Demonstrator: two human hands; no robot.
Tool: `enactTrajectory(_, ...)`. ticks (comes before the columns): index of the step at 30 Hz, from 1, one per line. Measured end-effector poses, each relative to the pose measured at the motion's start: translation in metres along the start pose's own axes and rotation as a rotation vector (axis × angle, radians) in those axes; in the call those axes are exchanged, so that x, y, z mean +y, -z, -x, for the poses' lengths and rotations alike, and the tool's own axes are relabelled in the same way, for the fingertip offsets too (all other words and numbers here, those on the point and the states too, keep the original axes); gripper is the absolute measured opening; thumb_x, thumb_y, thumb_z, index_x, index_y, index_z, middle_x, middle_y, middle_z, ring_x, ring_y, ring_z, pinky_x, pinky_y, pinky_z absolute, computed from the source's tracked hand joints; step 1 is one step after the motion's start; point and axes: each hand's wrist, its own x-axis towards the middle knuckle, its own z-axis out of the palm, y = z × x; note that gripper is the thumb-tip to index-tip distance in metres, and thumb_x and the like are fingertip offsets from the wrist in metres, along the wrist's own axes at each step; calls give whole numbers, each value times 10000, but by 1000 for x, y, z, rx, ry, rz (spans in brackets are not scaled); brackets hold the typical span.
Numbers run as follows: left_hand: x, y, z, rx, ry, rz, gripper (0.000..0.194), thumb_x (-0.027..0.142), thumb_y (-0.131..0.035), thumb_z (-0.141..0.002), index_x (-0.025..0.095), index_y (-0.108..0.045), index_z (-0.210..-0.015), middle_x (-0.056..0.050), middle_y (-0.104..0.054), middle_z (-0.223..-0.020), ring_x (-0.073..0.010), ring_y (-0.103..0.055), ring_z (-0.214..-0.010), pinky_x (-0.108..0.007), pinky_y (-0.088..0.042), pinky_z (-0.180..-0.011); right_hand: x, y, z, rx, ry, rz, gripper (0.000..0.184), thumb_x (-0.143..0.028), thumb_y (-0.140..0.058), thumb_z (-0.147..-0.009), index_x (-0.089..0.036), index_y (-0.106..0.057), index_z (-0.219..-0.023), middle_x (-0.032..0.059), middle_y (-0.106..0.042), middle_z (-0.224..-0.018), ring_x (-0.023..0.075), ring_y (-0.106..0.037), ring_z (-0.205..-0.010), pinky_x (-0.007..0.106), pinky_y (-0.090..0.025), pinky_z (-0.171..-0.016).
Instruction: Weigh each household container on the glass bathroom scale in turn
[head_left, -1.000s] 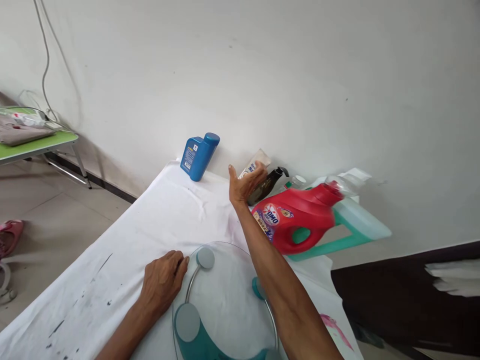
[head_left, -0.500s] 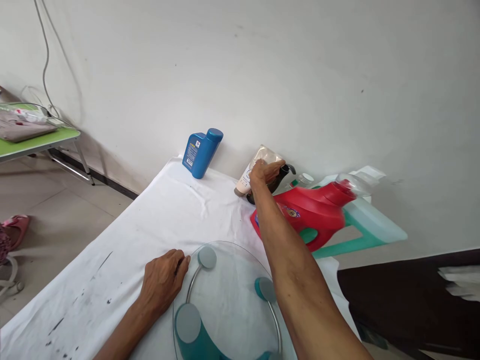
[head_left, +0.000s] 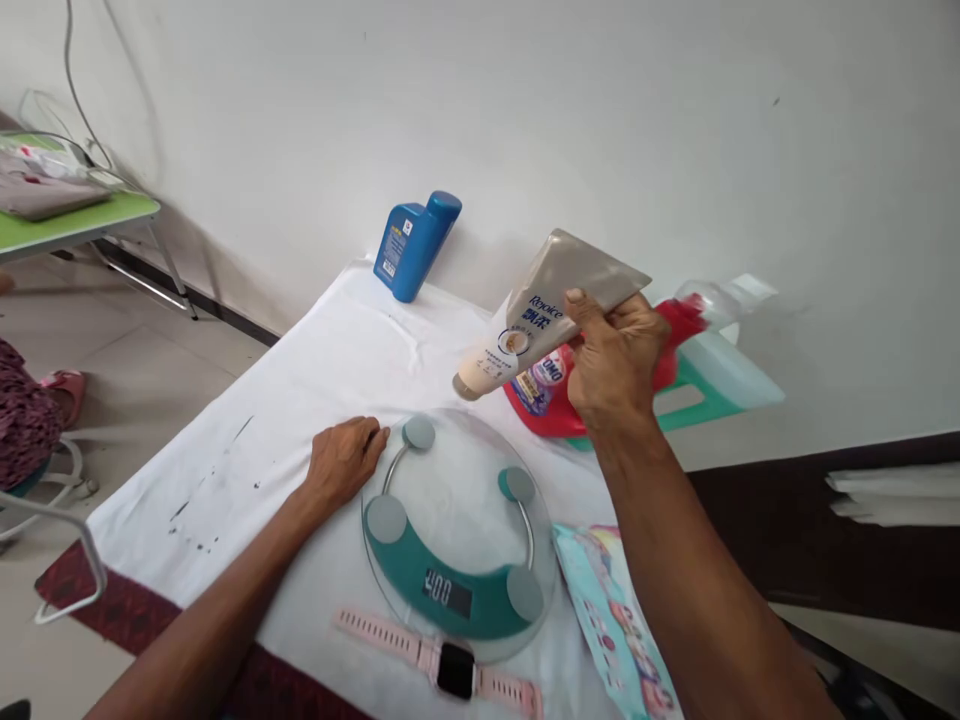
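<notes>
My right hand (head_left: pixel 619 360) grips a beige Rejoice conditioner tube (head_left: pixel 536 310) by its flat end, thumb on the front. The tube is tilted, its cap end down to the left, above the far side of a round glass scale (head_left: pixel 442 590). Digits are lit on the scale's display. Loosely curled, my left hand (head_left: pixel 346 458) rests on the cloth, fingertips at the scale's left edge. Behind my right hand lean a red OMO detergent bottle (head_left: pixel 544 390) and a green-and-clear jug (head_left: pixel 731 375).
A blue bottle (head_left: pixel 412 245) stands by the wall on the white cloth (head_left: pixel 300 370). A pink smartwatch (head_left: pixel 456 668) lies before the scale, a wipes pack (head_left: pixel 611 610) to its right. Further left are a green table (head_left: pixel 120 210) and part of a seated person (head_left: pixel 30 410).
My right hand has lifted the conditioner tube from beside the wall and brought it nearer, toward the scale. My left hand stays at the scale's edge. The view has tipped down, showing the display and watch.
</notes>
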Motion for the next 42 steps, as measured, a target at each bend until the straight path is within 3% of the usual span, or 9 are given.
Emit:
enactTrajectory(4, -2, -1, -1, -5, 5, 6, 352, 375, -456, -1068, 218, -575, -777, -41, -713, -834, -209, -637, -789, -314, -253, -646, -36, 21, 72, -75, -132, -13, 273, -402, -878, -765, -227, -704, -882, -2, -733, -893, 184, -702, -831, 420, -625, -810)
enactTrajectory(7, -4, -3, -1, -3, 11, 3, 368, 385, -461, -1066, 217, -552, -751, -37, -697, -809, -202, -617, -769, -316, -242, -641, -47, 30, 110, -50, -131, 27, 250, -399, -879, -786, -233, -726, -894, -1, -733, -894, 195, -711, -887, 435, -617, -866)
enactTrajectory(15, -3, 0, -2, 8, 8, -6, 380, 377, -491, -1056, 222, -503, -709, -22, -642, -733, -192, -573, -718, -316, -242, -631, -45, 49, 144, -15, -74, 147, 263, -490, -829, -848, -256, -713, -888, -4, -722, -883, 214, -723, -950, 473, -601, -982)
enactTrajectory(20, -2, -1, -2, 20, 5, 1, 393, 369, -500, -1047, 223, -471, -683, -9, -586, -679, -182, -525, -670, -317, -244, -627, -47, 71, 177, -89, -138, 195, 452, -492, -844, -817, -257, -687, -1170, 59, -732, -1213, 259, -700, -1169, 513, -575, -1050)
enactTrajectory(22, -1, 0, -2, 17, 9, -1, 390, 366, -503, -1045, 221, -484, -683, -8, -582, -678, -178, -520, -666, -317, -245, -629, -45, 81, 202, -16, -166, 270, 509, -514, -795, -858, -251, -657, -1271, 88, -708, -1300, 285, -676, -1248, 548, -553, -1073)
enactTrajectory(26, -1, 0, -2, 13, 9, -9, 378, 363, -500, -1041, 217, -512, -693, -7, -580, -679, -168, -503, -657, -313, -248, -632, -33, 98, 263, 197, -218, 432, 441, -536, -591, -999, -215, -641, -1297, 120, -690, -1328, 303, -650, -1304, 582, -500, -1120)
enactTrajectory(30, -1, 0, -3, 22, -4, -35, 370, 374, -496, -1037, 213, -530, -706, -8, -582, -684, -163, -480, -648, -311, -250, -629, -21, 110, 309, 290, -341, 514, 483, -550, -511, -1036, -200, -602, -1356, 158, -624, -1440, 299, -587, -1394, 579, -442, -1188)
enactTrajectory(34, 0, 1, -3, 26, 3, -49, 361, 377, -488, -1030, 209, -561, -719, -10, -586, -681, -163, -471, -641, -308, -265, -629, -13, 117, 325, 300, -502, 407, 576, -592, -497, -1031, -183, -534, -1435, 190, -583, -1513, 296, -581, -1420, 577, -431, -1208)
enactTrajectory(42, 1, 0, -3, 43, 13, -21, 374, 390, -499, -1013, 205, -563, -694, 3, -535, -637, -150, -427, -608, -309, -271, -623, -10, 124, 319, 256, -542, 365, 616, -612, -487, -1032, -181, -524, -1470, 196, -590, -1530, 312, -605, -1399, 600, -428, -1199)
